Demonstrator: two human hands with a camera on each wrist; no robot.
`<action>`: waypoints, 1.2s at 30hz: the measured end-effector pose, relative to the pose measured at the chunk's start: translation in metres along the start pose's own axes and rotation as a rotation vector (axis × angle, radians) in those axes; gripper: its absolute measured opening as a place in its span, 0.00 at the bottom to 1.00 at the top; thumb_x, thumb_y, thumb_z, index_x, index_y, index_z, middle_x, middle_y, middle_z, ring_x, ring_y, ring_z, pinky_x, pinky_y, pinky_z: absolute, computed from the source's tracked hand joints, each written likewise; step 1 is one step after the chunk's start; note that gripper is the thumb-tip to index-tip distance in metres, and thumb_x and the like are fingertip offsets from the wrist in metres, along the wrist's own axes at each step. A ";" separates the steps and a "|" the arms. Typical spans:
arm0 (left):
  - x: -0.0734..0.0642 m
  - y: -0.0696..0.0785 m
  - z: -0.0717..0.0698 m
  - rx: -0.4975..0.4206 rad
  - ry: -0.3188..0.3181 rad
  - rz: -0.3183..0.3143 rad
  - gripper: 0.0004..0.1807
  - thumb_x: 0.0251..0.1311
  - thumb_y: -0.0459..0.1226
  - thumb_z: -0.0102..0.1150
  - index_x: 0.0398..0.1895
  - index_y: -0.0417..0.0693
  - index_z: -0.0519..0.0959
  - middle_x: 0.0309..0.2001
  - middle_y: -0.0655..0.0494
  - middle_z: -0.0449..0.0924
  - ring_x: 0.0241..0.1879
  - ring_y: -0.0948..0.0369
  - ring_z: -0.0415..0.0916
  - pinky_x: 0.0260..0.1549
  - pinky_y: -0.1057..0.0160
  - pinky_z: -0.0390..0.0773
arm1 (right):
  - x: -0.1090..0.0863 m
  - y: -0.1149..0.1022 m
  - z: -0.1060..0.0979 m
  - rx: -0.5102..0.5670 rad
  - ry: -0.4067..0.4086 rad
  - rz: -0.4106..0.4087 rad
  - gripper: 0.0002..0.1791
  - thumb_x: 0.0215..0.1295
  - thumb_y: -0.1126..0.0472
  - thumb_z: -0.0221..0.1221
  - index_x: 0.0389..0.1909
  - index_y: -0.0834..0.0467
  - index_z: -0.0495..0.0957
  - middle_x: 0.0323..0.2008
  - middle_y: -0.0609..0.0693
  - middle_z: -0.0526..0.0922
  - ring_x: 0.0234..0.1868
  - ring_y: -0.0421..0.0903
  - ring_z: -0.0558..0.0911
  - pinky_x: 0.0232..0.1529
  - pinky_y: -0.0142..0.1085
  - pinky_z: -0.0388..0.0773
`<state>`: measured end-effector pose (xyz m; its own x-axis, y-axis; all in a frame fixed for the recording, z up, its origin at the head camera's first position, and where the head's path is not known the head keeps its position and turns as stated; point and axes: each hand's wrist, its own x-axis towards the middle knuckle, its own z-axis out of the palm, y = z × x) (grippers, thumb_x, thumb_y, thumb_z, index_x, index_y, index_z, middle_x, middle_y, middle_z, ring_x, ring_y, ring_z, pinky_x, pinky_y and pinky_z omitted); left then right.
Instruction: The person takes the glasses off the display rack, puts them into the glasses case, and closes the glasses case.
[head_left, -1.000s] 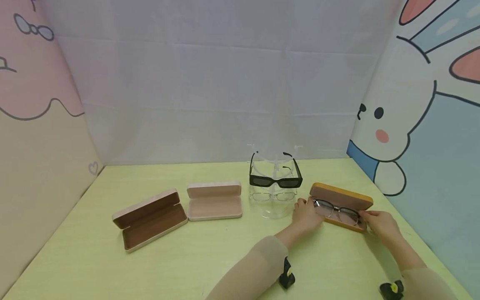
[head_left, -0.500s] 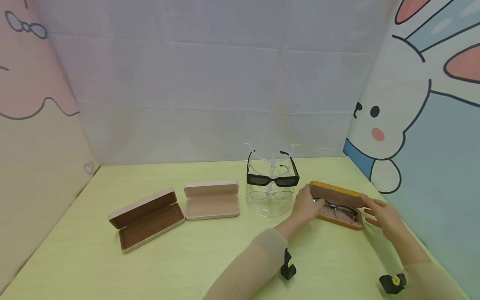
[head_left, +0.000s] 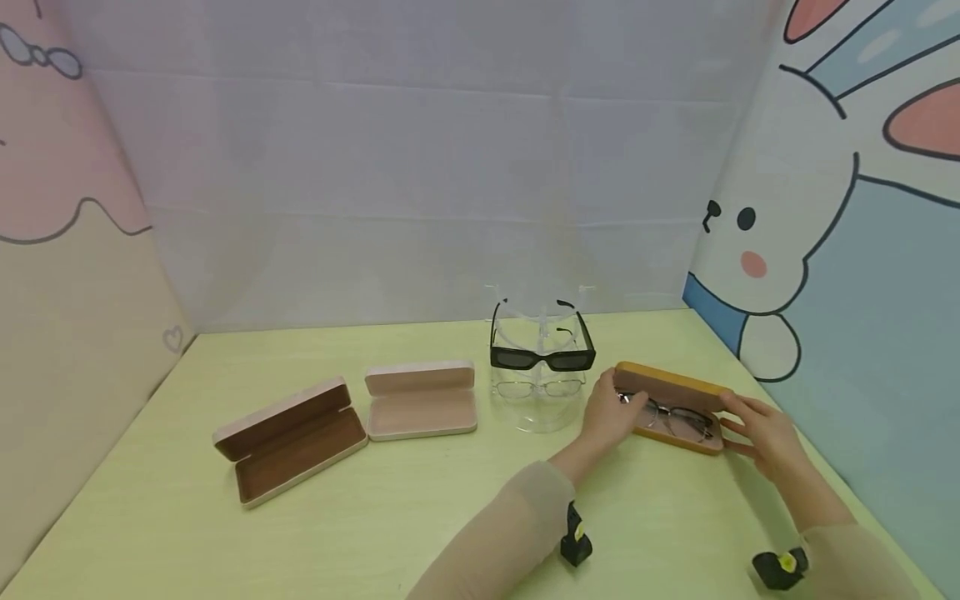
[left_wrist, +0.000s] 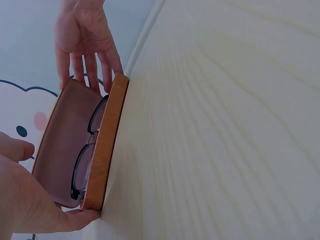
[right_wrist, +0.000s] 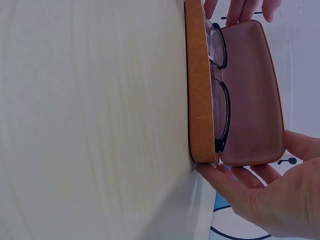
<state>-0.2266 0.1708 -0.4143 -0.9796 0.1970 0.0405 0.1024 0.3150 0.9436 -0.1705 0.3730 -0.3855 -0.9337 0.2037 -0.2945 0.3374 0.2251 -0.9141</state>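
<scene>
An orange-brown glasses case (head_left: 667, 388) stands on the table at the right with its lid raised. Inside lies a pair of dark-browed eyeglasses (right_wrist: 228, 107), fronts along the near wall. My left hand (head_left: 609, 415) is at the case's left end, fingers along the end and thumb raised over the opening. At the opposite end, my right hand (head_left: 767, 432) touches lid and base with spread, fairly straight fingers. In the right wrist view, its thumb meets the lid's corner and its lowest finger reaches the bottom part of the case (right_wrist: 201, 100).
Left of the hands, a clear stand (head_left: 542, 421) bears black sunglasses (head_left: 542, 360) and thin-rimmed glasses (head_left: 538, 389). A pink case (head_left: 422, 417) and a brown-lined case (head_left: 300, 450) stand further left, lids up. A pale cloth wall (head_left: 375, 183) rises behind the table (head_left: 337, 542).
Both hands had held the eyeglasses over the case; these now lie lower, inside it. The left hand shifted to the case's left end, the right hand to its right end and lid.
</scene>
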 end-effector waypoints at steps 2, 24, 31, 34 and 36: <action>0.000 0.000 0.000 -0.010 0.013 0.002 0.31 0.58 0.49 0.54 0.62 0.44 0.62 0.56 0.52 0.70 0.56 0.56 0.68 0.54 0.61 0.69 | 0.000 0.001 0.000 0.010 0.000 0.000 0.48 0.64 0.39 0.44 0.69 0.67 0.34 0.68 0.67 0.37 0.66 0.64 0.47 0.42 0.35 0.79; 0.006 0.002 0.005 -0.034 0.236 -0.088 0.22 0.56 0.47 0.59 0.50 0.43 0.78 0.46 0.53 0.79 0.49 0.56 0.74 0.48 0.61 0.73 | 0.000 0.018 -0.004 -0.030 -0.019 -0.085 0.47 0.64 0.44 0.48 0.68 0.70 0.36 0.67 0.70 0.39 0.33 0.19 0.71 0.39 0.29 0.78; 0.006 0.002 0.001 -0.067 0.232 -0.102 0.20 0.53 0.45 0.62 0.47 0.45 0.80 0.44 0.56 0.81 0.48 0.58 0.76 0.46 0.63 0.74 | 0.000 0.019 -0.010 -0.007 -0.043 -0.097 0.47 0.65 0.47 0.51 0.67 0.72 0.36 0.42 0.37 0.74 0.33 0.22 0.74 0.38 0.31 0.79; 0.005 0.001 0.000 -0.065 0.218 -0.105 0.20 0.52 0.44 0.63 0.46 0.45 0.81 0.44 0.56 0.81 0.50 0.57 0.75 0.48 0.63 0.73 | -0.001 0.020 -0.011 0.000 -0.056 -0.105 0.46 0.65 0.48 0.50 0.67 0.73 0.37 0.32 0.24 0.68 0.33 0.23 0.74 0.37 0.31 0.79; 0.005 0.000 -0.001 -0.063 0.210 -0.113 0.19 0.52 0.45 0.63 0.46 0.46 0.81 0.45 0.57 0.81 0.50 0.58 0.74 0.49 0.62 0.72 | -0.001 0.020 -0.011 0.004 -0.061 -0.107 0.46 0.65 0.49 0.51 0.67 0.73 0.37 0.31 0.23 0.68 0.33 0.23 0.75 0.37 0.32 0.79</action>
<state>-0.2317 0.1708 -0.4140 -0.9994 -0.0356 -0.0047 -0.0140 0.2644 0.9643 -0.1616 0.3875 -0.4004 -0.9698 0.1206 -0.2118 0.2354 0.2381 -0.9423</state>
